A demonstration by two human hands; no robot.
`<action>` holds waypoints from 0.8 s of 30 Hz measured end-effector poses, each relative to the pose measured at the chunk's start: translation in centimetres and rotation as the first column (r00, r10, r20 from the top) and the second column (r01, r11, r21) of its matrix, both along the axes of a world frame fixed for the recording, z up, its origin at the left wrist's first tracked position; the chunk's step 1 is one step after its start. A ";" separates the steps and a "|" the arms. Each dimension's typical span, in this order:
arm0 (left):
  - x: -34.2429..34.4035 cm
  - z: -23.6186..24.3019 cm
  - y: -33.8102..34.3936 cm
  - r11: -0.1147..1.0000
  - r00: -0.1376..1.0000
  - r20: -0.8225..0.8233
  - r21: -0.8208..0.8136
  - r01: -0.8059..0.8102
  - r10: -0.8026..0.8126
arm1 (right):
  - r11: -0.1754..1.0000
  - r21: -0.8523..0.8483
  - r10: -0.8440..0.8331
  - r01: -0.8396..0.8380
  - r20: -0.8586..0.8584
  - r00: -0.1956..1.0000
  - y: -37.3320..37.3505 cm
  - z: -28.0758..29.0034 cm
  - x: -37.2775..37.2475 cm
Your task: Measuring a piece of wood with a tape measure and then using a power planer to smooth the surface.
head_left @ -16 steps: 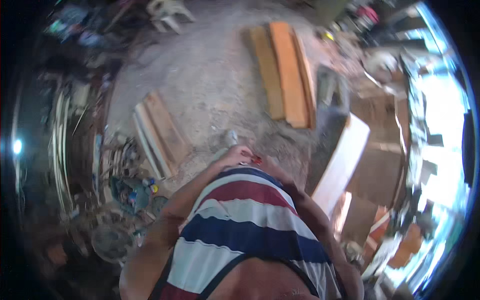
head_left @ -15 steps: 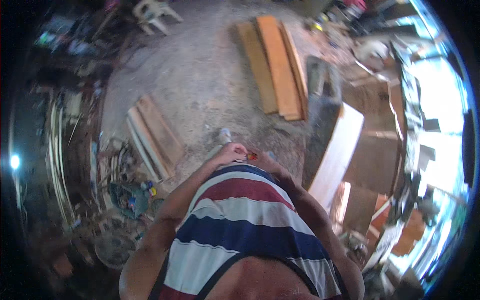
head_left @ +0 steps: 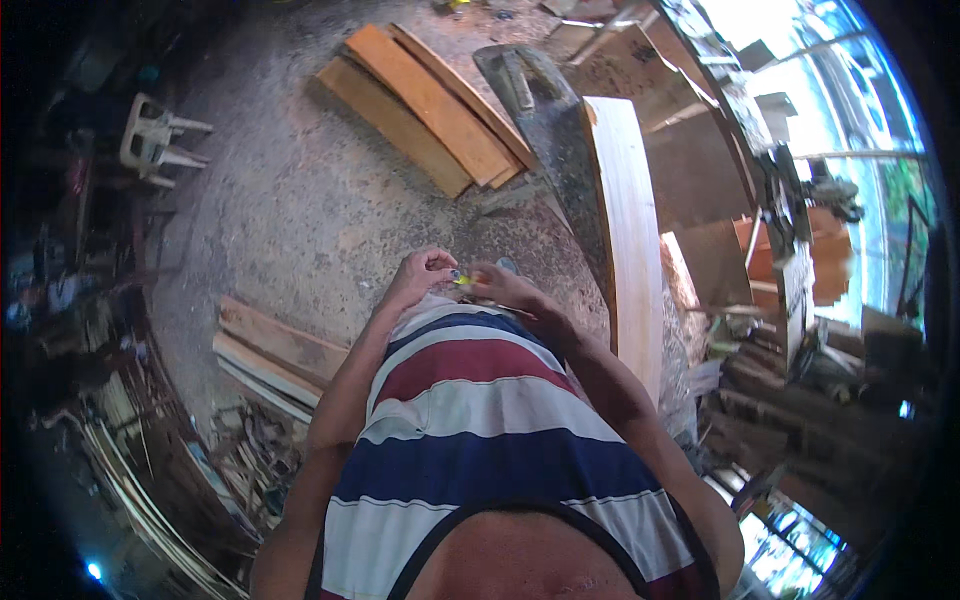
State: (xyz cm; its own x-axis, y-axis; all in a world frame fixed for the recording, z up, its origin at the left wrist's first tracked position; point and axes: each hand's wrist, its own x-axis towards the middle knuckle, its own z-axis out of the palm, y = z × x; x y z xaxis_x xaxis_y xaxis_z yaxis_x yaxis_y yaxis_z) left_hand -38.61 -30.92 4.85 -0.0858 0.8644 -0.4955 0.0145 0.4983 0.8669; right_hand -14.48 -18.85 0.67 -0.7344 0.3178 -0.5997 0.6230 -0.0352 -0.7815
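Note:
In front of my waist, my left hand (head_left: 420, 277) and my right hand (head_left: 505, 287) are held close together. Between them is a small bright yellow object (head_left: 463, 280) with a dark bluish end; it is too small to name. The fingers of my right hand close round its right side. My left hand is curled, thumb and fingertips pinched at the bluish end, and what they grip is hidden. Below both hands is the striped shirt (head_left: 470, 370) that I wear.
Orange-brown boards (head_left: 430, 110) lie on the concrete floor (head_left: 290, 190) ahead. A long pale plank (head_left: 630, 240) rests on a dark bench (head_left: 570, 160) at the right. More boards (head_left: 275, 345) lie at the left, with scrap wood (head_left: 250, 450) below. A plastic chair (head_left: 155, 140) is at the far left.
My view has turned to the right, so the boards, bench and chair sit further left or are rotated in the picture. The hands stay together, and the small object between them now shows yellow.

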 end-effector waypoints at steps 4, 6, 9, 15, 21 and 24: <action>-2.4 -0.8 -3.6 0.982 0.981 0.067 -0.061 -0.180 0.184 | 0.979 -0.091 -0.188 0.181 -0.081 0.979 -5.5 1.2 -7.0; -5.0 -0.6 -5.5 0.934 0.961 0.081 -0.271 -0.233 0.264 | 0.956 0.006 -0.292 0.294 -0.079 0.953 -7.5 1.6 -9.8; -7.1 -0.7 -7.6 0.864 0.820 0.382 -0.440 -0.244 0.426 | 0.938 0.146 -0.297 0.313 -0.121 0.947 -10.0 3.1 -12.4; -10.0 -3.2 -9.9 0.803 0.524 0.627 -0.554 -0.219 0.576 | 0.980 0.087 -0.169 0.181 -0.132 0.977 -12.4 7.7 -13.9; -13.7 -5.8 -12.7 0.729 0.465 0.571 -0.612 -0.308 0.676 | 0.939 0.324 -0.188 0.117 0.198 0.962 -9.0 5.5 -6.1; -14.5 -7.1 -13.4 0.688 0.631 0.384 -0.638 -0.346 0.674 | 0.876 0.471 -0.262 0.106 0.279 0.924 -7.4 1.8 0.7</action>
